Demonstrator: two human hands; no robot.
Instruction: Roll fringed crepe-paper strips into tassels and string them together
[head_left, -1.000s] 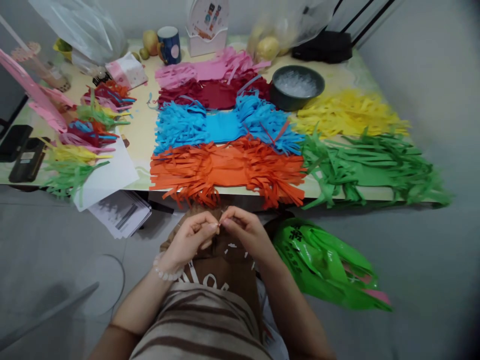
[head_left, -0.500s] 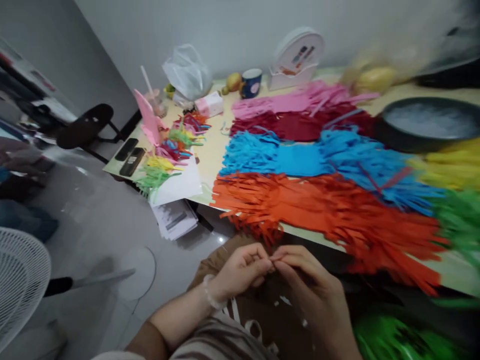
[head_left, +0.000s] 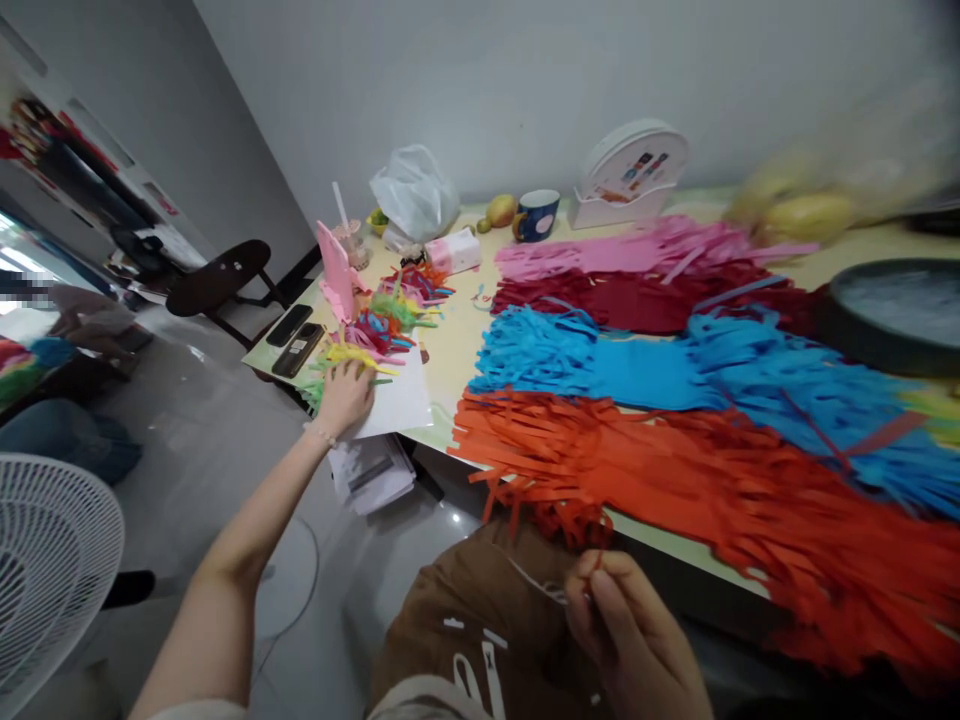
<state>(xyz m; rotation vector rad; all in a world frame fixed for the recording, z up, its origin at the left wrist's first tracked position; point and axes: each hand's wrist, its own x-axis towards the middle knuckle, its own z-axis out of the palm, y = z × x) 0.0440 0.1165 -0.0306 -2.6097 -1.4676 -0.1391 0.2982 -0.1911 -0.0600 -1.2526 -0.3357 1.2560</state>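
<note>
My left hand point(head_left: 346, 398) reaches out over the table's near left corner. Its fingers look apart and rest on the yellow strips point(head_left: 352, 354) and green strips of a bunched pile; their tips are partly hidden. Low over my lap, my right hand point(head_left: 626, 625) is closed in a pinch on a thin orange-red strip point(head_left: 598, 562). A white thread point(head_left: 529, 577) trails leftward from beside those fingers. Just above this hand, an orange fringed paper bundle point(head_left: 637, 460) hangs over the table's edge.
Blue point(head_left: 645, 372), dark red point(head_left: 615, 300) and pink fringed bundles point(head_left: 600, 250) lie behind. Two phones point(head_left: 300, 350), a pink upright object point(head_left: 339, 272), a mug point(head_left: 537, 215) and a dark basin point(head_left: 862, 345) are on the table. A white fan point(head_left: 56, 580) stands left.
My left hand has left my right hand and moved forward and left to the colourful strips. My right hand stays over my lap, still pinching. The view has shifted slightly.
</note>
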